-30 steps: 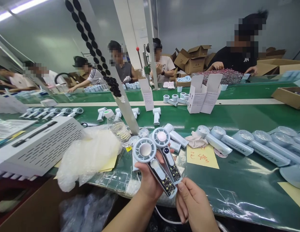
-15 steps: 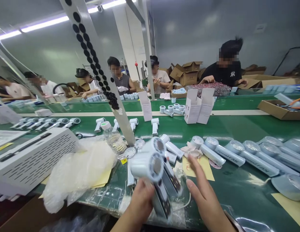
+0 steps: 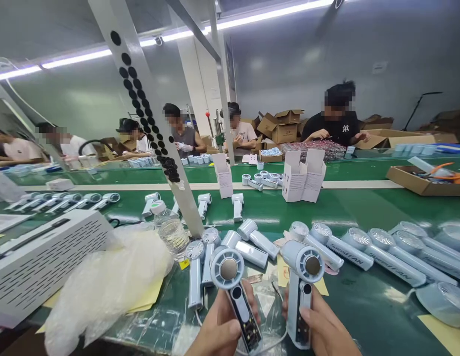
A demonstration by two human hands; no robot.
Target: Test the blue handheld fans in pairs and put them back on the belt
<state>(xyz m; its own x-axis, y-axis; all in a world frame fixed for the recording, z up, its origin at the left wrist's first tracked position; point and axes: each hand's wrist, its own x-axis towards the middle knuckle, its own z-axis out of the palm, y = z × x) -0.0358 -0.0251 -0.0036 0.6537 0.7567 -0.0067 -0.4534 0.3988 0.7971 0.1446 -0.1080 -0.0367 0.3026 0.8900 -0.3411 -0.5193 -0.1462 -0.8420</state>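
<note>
My left hand (image 3: 222, 321) is wrapped round the handle of a light-blue handheld fan (image 3: 227, 267), its round head up and a dark strip with small parts showing on the handle. A second light-blue fan (image 3: 303, 262) is gripped by my right hand (image 3: 319, 316), thumb on the handle's exposed dark strip. Both fans are held side by side above the table's front edge. Behind them lie more light-blue fans (image 3: 252, 253). Two others (image 3: 195, 277) rest left of my left hand. A row of fans marked Speed FAN (image 3: 348, 251) lies to the right.
A slanted post (image 3: 178, 193) with black discs rises beside a clear bottle (image 3: 170, 230). Plastic bags (image 3: 122, 277) and a white slotted box (image 3: 55, 262) are at the left. White cartons (image 3: 294, 178) stand mid-belt. People (image 3: 332, 123) work across the belt.
My right hand has closed on one of the two fans that were together at my left hand. The fans are now apart and upright, and the view has tilted up.
</note>
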